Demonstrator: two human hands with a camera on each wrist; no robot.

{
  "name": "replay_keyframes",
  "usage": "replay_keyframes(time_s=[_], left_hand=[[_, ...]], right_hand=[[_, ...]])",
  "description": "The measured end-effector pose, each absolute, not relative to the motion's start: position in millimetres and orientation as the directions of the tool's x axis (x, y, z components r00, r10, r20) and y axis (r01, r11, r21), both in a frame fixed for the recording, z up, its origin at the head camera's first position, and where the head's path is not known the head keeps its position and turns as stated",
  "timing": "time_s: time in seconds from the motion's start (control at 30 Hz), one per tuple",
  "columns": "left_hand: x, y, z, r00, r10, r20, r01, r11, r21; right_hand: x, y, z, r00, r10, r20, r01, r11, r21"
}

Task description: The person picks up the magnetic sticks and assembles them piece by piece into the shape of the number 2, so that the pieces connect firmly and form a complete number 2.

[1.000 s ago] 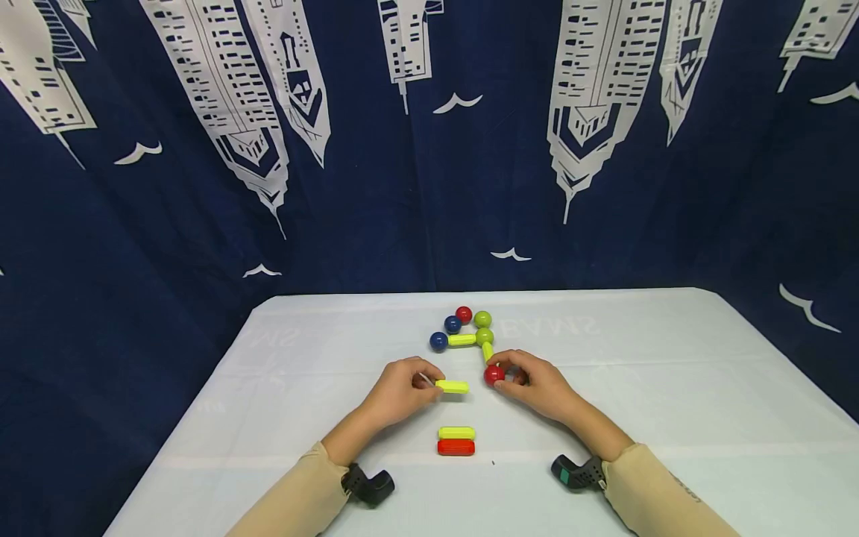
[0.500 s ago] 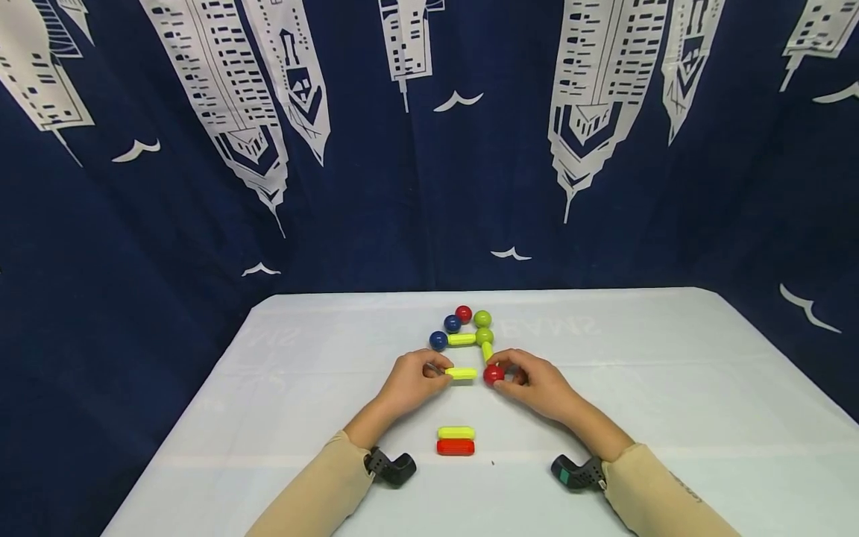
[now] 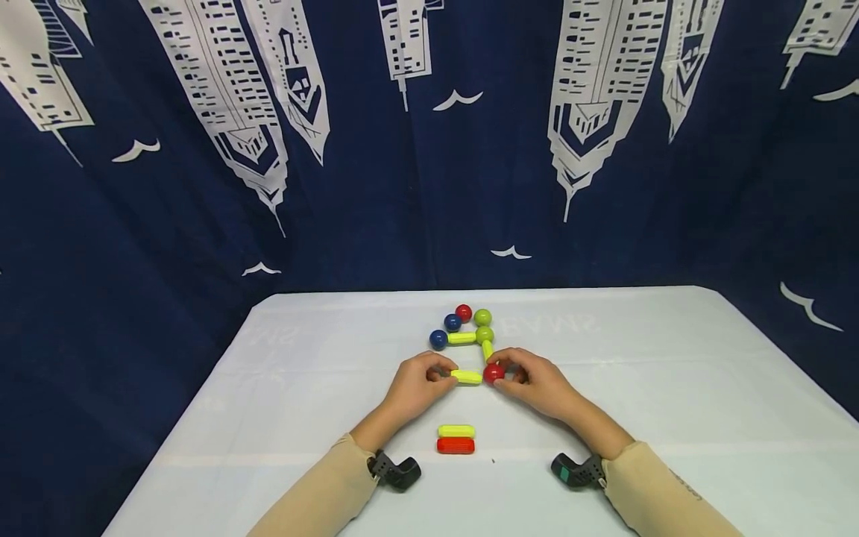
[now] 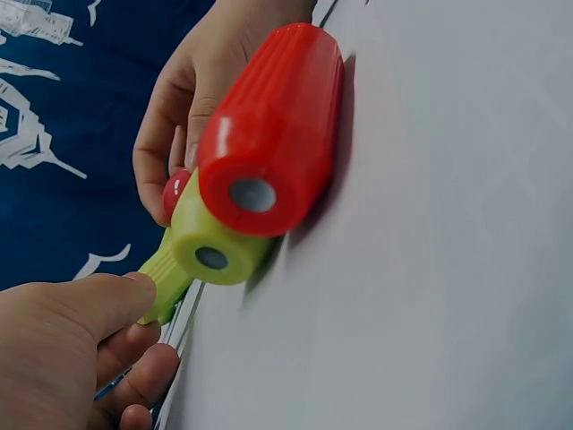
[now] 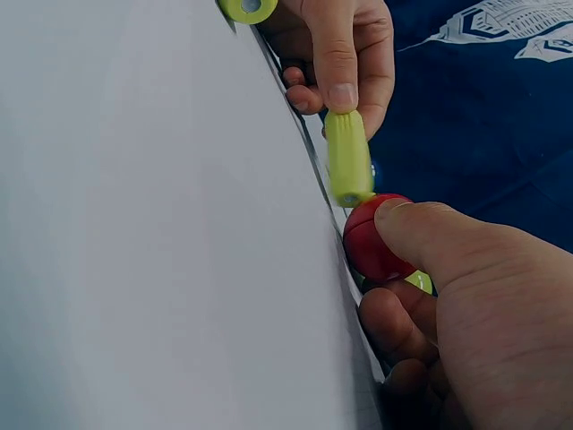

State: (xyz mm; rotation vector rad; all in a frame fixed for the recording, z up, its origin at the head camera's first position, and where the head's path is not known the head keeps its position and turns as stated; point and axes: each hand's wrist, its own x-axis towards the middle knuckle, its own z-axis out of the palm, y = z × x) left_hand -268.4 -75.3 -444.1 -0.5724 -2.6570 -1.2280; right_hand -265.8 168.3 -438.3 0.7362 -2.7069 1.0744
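My left hand (image 3: pixel 417 388) pinches a yellow-green magnetic rod (image 3: pixel 467 377) by its left end, thumb on top. The rod's free end, with a grey metal disc (image 5: pixel 350 198), points right and sits right at a red ball (image 3: pixel 493 373). My right hand (image 3: pixel 542 384) holds that ball between thumb and fingers. From the ball a second yellow-green rod (image 3: pixel 487 350) runs back to a green ball (image 3: pixel 485 335). Another yellow-green rod (image 3: pixel 461 338) joins this green ball to a blue ball (image 3: pixel 438 340) on the left.
Behind the joined pieces lie another blue ball (image 3: pixel 452 323), a red ball (image 3: pixel 464 312) and a green ball (image 3: pixel 482 318). Between my forearms a yellow-green rod (image 3: pixel 456 431) lies against a red rod (image 3: pixel 455 446) on the white table (image 3: pixel 268 418). A dark blue printed cloth (image 3: pixel 403 186) hangs behind.
My left hand has moved right and slightly away from me, bringing its rod from a gap off the red ball up to it. The right hand stays on the ball.
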Motion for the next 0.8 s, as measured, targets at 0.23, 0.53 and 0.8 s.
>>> replay_keyframes(time_s=[0.23,0.53,0.8], left_hand=[[-268.6,-74.7,-444.6,-0.916,0.275,0.292,0.4,0.577,0.712],[-265.8,-74.5,-441.9,-0.931,0.251,0.263,0.36,0.531,0.767],[-266.5,-73.6,-442.9,-0.933,0.26,0.249,0.355,0.556,0.751]], right_hand=[[-265.4,168.9,-438.6,-0.871,-0.392,0.297,-0.489,0.624,-0.61],[-265.2,169.1,-439.8,-0.868,-0.397,0.298,-0.493,0.628,-0.602],[-264.6,169.8,-439.3,-0.869,-0.398,0.292,-0.491,0.631,-0.601]])
